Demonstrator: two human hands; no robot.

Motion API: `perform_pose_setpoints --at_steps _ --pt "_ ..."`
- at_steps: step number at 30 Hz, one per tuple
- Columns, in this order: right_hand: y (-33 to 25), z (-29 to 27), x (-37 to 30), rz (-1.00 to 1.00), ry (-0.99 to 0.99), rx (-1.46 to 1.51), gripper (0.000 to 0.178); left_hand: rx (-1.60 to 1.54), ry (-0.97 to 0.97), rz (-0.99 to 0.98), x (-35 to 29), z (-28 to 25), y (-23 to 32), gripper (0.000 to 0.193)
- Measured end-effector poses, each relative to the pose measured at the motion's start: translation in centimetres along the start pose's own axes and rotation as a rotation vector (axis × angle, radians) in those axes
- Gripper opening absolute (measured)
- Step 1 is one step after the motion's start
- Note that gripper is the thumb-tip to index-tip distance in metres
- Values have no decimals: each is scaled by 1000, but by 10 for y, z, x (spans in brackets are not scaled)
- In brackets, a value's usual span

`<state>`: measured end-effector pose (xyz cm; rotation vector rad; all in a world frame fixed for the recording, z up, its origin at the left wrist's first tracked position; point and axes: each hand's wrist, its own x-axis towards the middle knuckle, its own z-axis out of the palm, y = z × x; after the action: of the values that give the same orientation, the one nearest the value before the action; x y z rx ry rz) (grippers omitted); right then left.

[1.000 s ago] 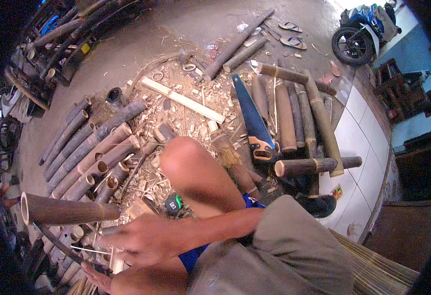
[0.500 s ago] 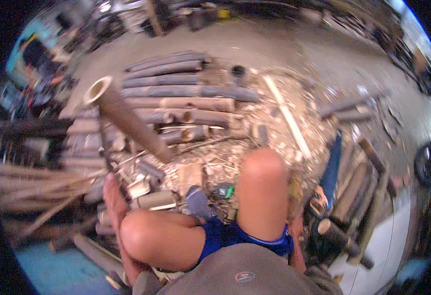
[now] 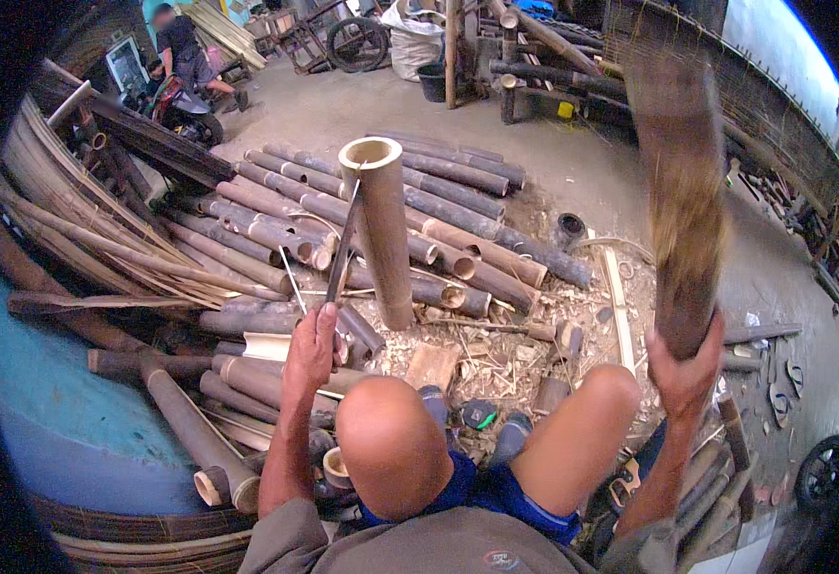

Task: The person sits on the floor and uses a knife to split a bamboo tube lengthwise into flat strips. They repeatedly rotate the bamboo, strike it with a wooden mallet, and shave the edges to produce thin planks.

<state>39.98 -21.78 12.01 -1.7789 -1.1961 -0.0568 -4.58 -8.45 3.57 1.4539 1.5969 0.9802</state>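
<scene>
My left hand [image 3: 312,346] is closed around the handle of a long dark-bladed knife [image 3: 345,247]. Its blade points up and away, and the tip end meets the pale rim of a bamboo tube [image 3: 383,244] that stands tilted in front of me. On the right, my right hand [image 3: 685,375] grips the lower end of a thick brown wooden club [image 3: 684,206], raised nearly upright and blurred toward its top. Between my feet lies a black and green tape measure [image 3: 478,413]. A flat wood block [image 3: 433,367] rests just beyond it.
Cut bamboo tubes [image 3: 281,230] lie in rows ahead, among wood chips [image 3: 506,356]. Bundled bamboo strips [image 3: 85,210] fill the left side. A handsaw [image 3: 623,483] is by my right leg. Far left, a person [image 3: 185,48] is near a motorbike [image 3: 188,113]. A white sack [image 3: 414,40] stands at the back.
My right hand has come up from beside my right leg with the club. The view has swung left, and the bamboo tube now appears more upright with the knife at its rim.
</scene>
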Motion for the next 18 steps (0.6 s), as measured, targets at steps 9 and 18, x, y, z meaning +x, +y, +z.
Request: perform_pose_setpoints --at_steps 9,18 --pt "-196 179 40 -582 -339 360 73 45 2 -35 -15 -13 10 56" --pt "-183 235 24 -822 -559 -50 80 341 88 -2 -14 -9 -39 41"
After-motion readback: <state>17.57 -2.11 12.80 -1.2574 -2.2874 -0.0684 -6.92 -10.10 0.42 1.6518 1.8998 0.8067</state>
